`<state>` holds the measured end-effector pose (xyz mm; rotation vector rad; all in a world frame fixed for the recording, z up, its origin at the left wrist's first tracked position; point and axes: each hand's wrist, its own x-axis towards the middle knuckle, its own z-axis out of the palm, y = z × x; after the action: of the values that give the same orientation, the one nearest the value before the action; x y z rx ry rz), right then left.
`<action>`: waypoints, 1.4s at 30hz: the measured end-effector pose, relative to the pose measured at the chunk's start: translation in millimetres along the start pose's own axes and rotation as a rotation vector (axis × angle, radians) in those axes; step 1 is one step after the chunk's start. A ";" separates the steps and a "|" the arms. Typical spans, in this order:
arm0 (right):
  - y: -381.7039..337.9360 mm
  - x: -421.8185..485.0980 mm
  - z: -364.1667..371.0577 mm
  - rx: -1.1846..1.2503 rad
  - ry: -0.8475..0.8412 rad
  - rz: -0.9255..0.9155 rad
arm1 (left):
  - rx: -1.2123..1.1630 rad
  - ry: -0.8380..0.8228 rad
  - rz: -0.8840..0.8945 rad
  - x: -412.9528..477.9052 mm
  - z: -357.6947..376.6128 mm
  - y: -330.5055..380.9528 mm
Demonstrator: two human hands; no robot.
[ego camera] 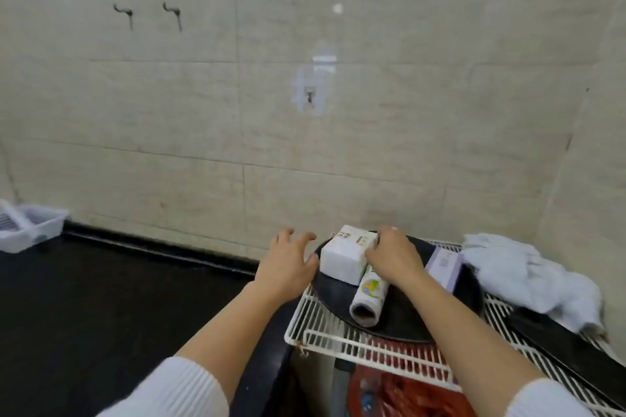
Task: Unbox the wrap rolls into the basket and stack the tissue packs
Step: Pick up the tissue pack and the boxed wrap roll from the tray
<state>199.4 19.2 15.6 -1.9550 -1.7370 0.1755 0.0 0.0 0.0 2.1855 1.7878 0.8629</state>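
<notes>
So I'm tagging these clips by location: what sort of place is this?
Probably a home kitchen or utility corner: a tiled wall with hooks, a dark counter, and a white wire rack holding a tissue pack and wrap roll.

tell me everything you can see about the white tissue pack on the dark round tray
The white rectangular tissue pack is a soft-looking block in plastic wrap, with small printed labels on its top face. It lies flat on the far left part of the dark round tray, which rests on a white wire rack. The right hand grips its right end; the left hand is open at its left side. A printed wrap roll lies against its near right corner.
</notes>
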 end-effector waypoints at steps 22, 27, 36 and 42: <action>33.4 41.7 40.1 0.340 -0.227 0.506 | -0.270 -0.245 -0.097 101.6 83.2 3.3; 19.1 44.2 26.5 0.817 -0.191 0.552 | -0.726 -0.194 -0.291 98.3 62.3 -17.9; -112.3 58.8 65.3 0.986 -0.386 0.276 | -0.849 0.047 -0.355 85.3 -32.6 -138.0; -214.3 54.4 185.0 0.974 -0.526 0.337 | -0.654 0.202 -0.522 54.2 -61.9 -284.3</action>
<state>-60.3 134.7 -33.3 -1.4592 -1.1644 1.4550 -264.9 110.6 -71.8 1.1979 1.6996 1.3153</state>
